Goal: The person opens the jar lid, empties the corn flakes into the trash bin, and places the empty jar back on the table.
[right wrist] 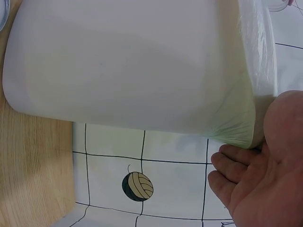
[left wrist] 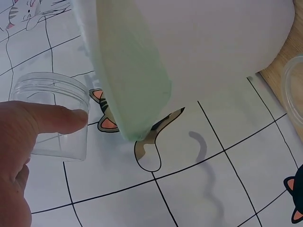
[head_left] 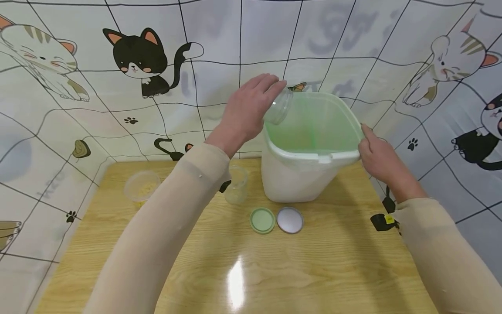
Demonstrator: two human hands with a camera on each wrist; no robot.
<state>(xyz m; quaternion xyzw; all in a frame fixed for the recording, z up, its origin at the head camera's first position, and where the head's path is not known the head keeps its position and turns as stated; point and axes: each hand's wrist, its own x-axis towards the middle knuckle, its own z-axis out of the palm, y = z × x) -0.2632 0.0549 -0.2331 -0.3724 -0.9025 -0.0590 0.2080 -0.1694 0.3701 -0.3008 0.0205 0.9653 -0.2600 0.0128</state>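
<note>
In the head view my left hand (head_left: 249,104) grips a clear plastic jar (head_left: 281,109), tilted at the left rim of a white bin (head_left: 298,179). The left wrist view shows the thumb side of that hand (left wrist: 19,156) against the see-through jar (left wrist: 61,142); no contents are visible in it. A pale green bag (head_left: 329,117) lines the bin and folds over its rim. My right hand (head_left: 378,155) pinches the bin's right rim; in the right wrist view, fingers (right wrist: 232,163) lie under the edge of the bag.
A green lid (head_left: 262,220) and a whitish lid (head_left: 290,220) lie before the bin on the wooden table (head_left: 313,270). Left of the bin stands another clear jar (head_left: 236,187). Farther left is a clear tub (head_left: 142,185) with yellow bits. Cat-print sheeting (head_left: 219,83) surrounds the table.
</note>
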